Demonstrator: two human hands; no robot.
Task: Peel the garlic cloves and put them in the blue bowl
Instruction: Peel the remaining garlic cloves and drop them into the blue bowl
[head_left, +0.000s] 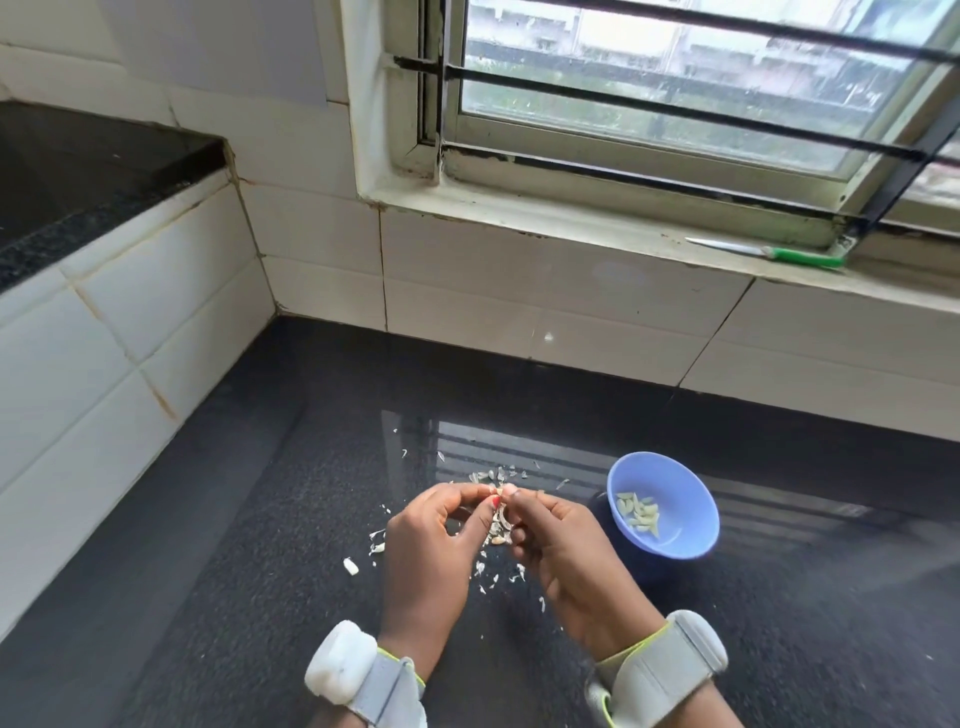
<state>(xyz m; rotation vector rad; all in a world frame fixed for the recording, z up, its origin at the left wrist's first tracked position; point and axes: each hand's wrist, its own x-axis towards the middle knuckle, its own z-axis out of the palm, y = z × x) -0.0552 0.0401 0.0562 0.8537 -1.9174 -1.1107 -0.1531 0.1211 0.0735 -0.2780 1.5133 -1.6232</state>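
The left hand (434, 540) and right hand (558, 540) meet fingertip to fingertip, both pinching what seems to be a garlic clove (500, 491), mostly hidden. Just right of them sits the blue bowl (675, 470) holding peeled cloves (638, 512). Skin scraps (493, 474) litter the dark counter (260, 571) around the bowl's left; bare counter lies beyond, ending at the tiled wall (519, 280) and window sill (597, 228).

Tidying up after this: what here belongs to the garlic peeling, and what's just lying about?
Job: left hand, right hand, garlic clove pinched between them, blue bowl with peeled cloves, skins on the counter.
Lying about: green-handled knife on the windowsill.
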